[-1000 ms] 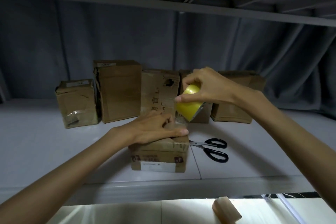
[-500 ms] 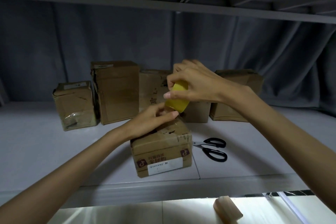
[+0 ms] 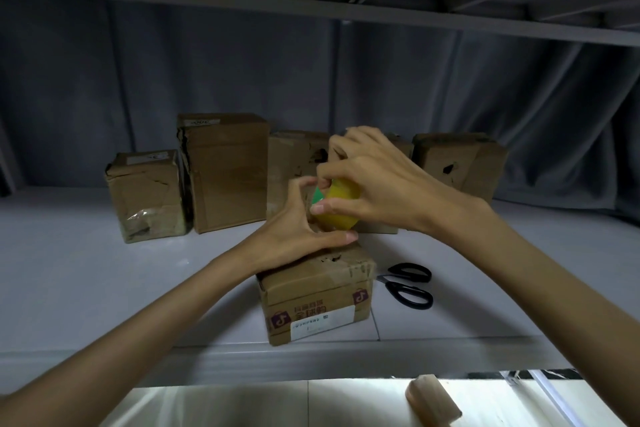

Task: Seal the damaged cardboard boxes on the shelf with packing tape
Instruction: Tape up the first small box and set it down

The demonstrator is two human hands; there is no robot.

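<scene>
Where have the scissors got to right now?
In the head view the black-handled scissors lie flat on the white shelf, just right of the front cardboard box, below the right hand.

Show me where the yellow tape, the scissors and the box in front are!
yellow tape [image 3: 341, 206], head view, on the roll's yellow side.
scissors [image 3: 412, 288], head view, on the black handles.
front box [image 3: 311, 302], head view, on its front face.
</scene>
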